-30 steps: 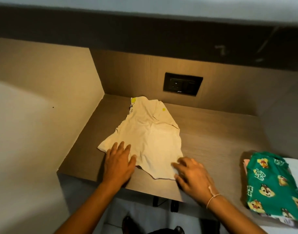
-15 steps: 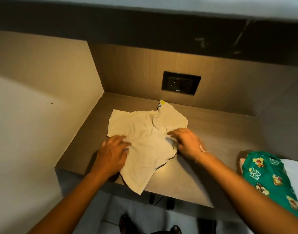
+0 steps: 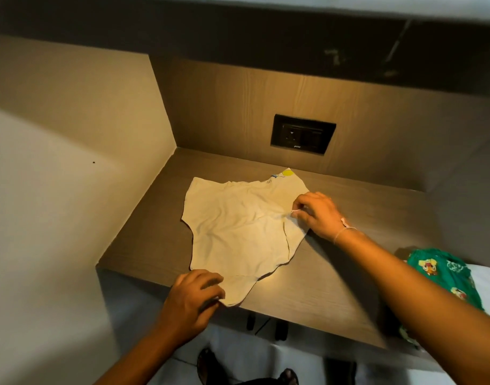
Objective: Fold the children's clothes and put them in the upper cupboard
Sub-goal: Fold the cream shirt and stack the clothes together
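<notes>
A cream children's shirt (image 3: 238, 229) lies spread on the wooden desk (image 3: 335, 290), a yellow and blue print showing at its far edge. My left hand (image 3: 192, 297) pinches the shirt's near corner at the desk's front edge. On the shirt's right side, my right hand (image 3: 317, 213) pinches a fold of the fabric. A green garment with cartoon chipmunks (image 3: 446, 276) lies at the desk's right end, partly hidden by my right forearm.
A black wall socket (image 3: 302, 133) sits in the wooden back panel. A side wall (image 3: 71, 134) closes the desk on the left, and a dark cupboard underside (image 3: 238, 31) runs overhead. Below the desk edge are my feet (image 3: 246, 368) on a pale floor.
The shirt has been turned and pulled flatter across the desk. My left hand slid back to its near corner; my right hand moved farther out to its right side.
</notes>
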A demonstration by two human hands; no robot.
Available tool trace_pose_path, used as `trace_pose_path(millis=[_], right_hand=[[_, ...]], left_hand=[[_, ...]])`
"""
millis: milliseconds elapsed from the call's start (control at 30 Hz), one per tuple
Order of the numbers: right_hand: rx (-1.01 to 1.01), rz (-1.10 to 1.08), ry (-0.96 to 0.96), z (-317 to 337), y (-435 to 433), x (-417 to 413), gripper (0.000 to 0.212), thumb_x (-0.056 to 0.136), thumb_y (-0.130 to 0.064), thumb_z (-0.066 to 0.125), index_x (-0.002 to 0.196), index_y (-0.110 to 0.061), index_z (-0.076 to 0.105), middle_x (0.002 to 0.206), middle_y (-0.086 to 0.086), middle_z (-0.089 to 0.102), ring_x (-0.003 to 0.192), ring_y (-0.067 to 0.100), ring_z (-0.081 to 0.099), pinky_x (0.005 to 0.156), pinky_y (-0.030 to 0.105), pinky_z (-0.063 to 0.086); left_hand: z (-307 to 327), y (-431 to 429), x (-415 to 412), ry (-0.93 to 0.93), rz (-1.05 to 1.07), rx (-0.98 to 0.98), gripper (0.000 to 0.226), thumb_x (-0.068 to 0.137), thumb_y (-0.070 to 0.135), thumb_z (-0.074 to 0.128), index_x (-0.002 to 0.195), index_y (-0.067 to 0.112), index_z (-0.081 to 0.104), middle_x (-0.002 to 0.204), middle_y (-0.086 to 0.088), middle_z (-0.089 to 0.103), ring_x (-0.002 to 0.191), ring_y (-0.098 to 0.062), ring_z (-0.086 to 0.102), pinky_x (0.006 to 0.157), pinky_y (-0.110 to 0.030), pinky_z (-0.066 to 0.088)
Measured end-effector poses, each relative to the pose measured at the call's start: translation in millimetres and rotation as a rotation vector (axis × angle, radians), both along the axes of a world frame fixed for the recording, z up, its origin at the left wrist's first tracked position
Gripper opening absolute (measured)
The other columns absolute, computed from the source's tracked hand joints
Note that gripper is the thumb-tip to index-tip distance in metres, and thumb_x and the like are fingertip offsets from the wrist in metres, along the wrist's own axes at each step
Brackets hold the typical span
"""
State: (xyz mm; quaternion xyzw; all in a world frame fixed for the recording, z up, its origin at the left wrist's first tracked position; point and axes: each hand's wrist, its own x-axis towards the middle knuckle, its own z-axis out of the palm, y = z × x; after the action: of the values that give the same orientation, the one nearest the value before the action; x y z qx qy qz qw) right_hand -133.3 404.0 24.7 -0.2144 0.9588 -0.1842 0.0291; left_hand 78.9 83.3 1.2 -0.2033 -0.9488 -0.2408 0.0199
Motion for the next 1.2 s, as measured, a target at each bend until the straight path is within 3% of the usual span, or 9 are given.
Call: trace_pose_path(millis=[200, 300, 433, 633, 767, 833, 933, 1033, 1200], right_hand=[[-0.595, -0.189, 0.012, 47.0, 46.0, 59.7, 0.015, 0.096, -0.015, 0.056, 0.089, -0.028, 0.053, 0.067, -0.006, 0.054, 0.060, 0.008, 0.046, 0.058, 0.032, 0.040], [-0.796, -0.174, 0.041, 93.3, 62.6, 86.1, 0.022, 0.096, -0.010, 0.054, 0.090, -0.031, 0.053, 0.065, -0.014, 0.054, 0.057, -0.001, 0.044, 0.054, 0.012, 0.037], [-0.919, -0.230, 0.077, 136.7, 67.9, 91.1, 0.019, 0.096, -0.008, 0.053, 0.091, -0.026, 0.052, 0.058, -0.019, 0.055, 0.050, -0.006, 0.046, 0.049, 0.004, 0.036], [-0.834, -0.479, 0.009, 137.6, 62.1, 46.6, 0.009, 0.097, -0.004, 0.050, 0.104, -0.002, 0.057, 0.071, 0.001, 0.061, 0.053, -0.003, 0.052, 0.055, 0.020, 0.043], [-0.843, -0.534, 0.258, 174.3, 72.8, 33.5, 0.011, 0.097, -0.007, 0.053, 0.091, -0.011, 0.061, 0.081, 0.005, 0.060, 0.065, -0.004, 0.055, 0.066, 0.021, 0.045], [-0.802, -0.552, 0.401, 190.6, 85.9, 36.7, 0.015, 0.095, -0.020, 0.057, 0.085, -0.012, 0.064, 0.082, 0.013, 0.067, 0.072, 0.003, 0.059, 0.070, 0.035, 0.049], [-0.760, -0.537, 0.488, 194.6, 94.3, 61.1, 0.022, 0.090, -0.028, 0.058, 0.096, -0.008, 0.066, 0.086, 0.010, 0.069, 0.082, 0.011, 0.064, 0.074, 0.034, 0.052], [-0.736, -0.508, 0.390, 156.6, 92.6, 100.2, 0.013, 0.092, -0.011, 0.060, 0.098, -0.022, 0.060, 0.084, -0.007, 0.063, 0.074, -0.008, 0.058, 0.069, 0.007, 0.043], [-0.386, -0.539, 0.075, 52.1, 84.3, 172.1, 0.011, 0.093, -0.016, 0.060, 0.100, -0.024, 0.065, 0.085, -0.005, 0.069, 0.077, 0.011, 0.065, 0.066, 0.032, 0.054]], left_hand=[[44.4, -14.1, -16.1, -0.239, 0.419, 0.652, 0.006, 0.086, 0.032, 0.065, 0.092, 0.031, 0.066, 0.094, 0.009, 0.070, 0.091, -0.013, 0.068, 0.066, -0.027, 0.060], [95.6, -31.5, -36.8, -0.114, 0.447, 0.747, 0.011, 0.080, 0.027, 0.063, 0.090, 0.031, 0.064, 0.083, 0.018, 0.073, 0.080, -0.002, 0.069, 0.057, -0.012, 0.054], [143.1, -40.4, -77.3, -0.093, 0.392, 0.919, 0.010, 0.083, 0.029, 0.065, 0.090, 0.031, 0.072, 0.084, 0.014, 0.075, 0.076, -0.002, 0.071, 0.056, -0.016, 0.055], [151.1, -3.1, -171.2, -0.170, 0.430, 0.984, 0.011, 0.093, 0.018, 0.064, 0.089, 0.025, 0.070, 0.070, 0.015, 0.072, 0.066, -0.002, 0.065, 0.052, -0.018, 0.052], [196.6, 10.4, -200.2, -0.009, 0.367, 1.043, 0.012, 0.094, 0.018, 0.063, 0.088, 0.026, 0.070, 0.074, 0.017, 0.073, 0.073, -0.001, 0.067, 0.063, -0.019, 0.056], [217.5, 12.5, -195.6, 0.091, 0.296, 1.057, 0.015, 0.093, 0.019, 0.063, 0.087, 0.029, 0.073, 0.080, 0.019, 0.073, 0.080, 0.001, 0.067, 0.067, -0.018, 0.055], [222.5, 9.6, -170.1, 0.129, 0.222, 1.079, 0.029, 0.086, 0.012, 0.062, 0.088, 0.038, 0.076, 0.086, 0.022, 0.073, 0.088, -0.001, 0.067, 0.076, -0.021, 0.056], [185.7, 0.0, -146.0, 0.079, 0.130, 0.924, 0.044, 0.079, -0.009, 0.049, 0.100, 0.020, 0.074, 0.084, 0.025, 0.073, 0.084, 0.004, 0.067, 0.080, -0.014, 0.053], [83.0, -26.4, -108.2, -0.250, 0.111, 0.509, 0.044, 0.086, -0.011, 0.061, 0.096, 0.031, 0.070, 0.108, 0.010, 0.069, 0.109, -0.019, 0.063, 0.097, -0.035, 0.052]])
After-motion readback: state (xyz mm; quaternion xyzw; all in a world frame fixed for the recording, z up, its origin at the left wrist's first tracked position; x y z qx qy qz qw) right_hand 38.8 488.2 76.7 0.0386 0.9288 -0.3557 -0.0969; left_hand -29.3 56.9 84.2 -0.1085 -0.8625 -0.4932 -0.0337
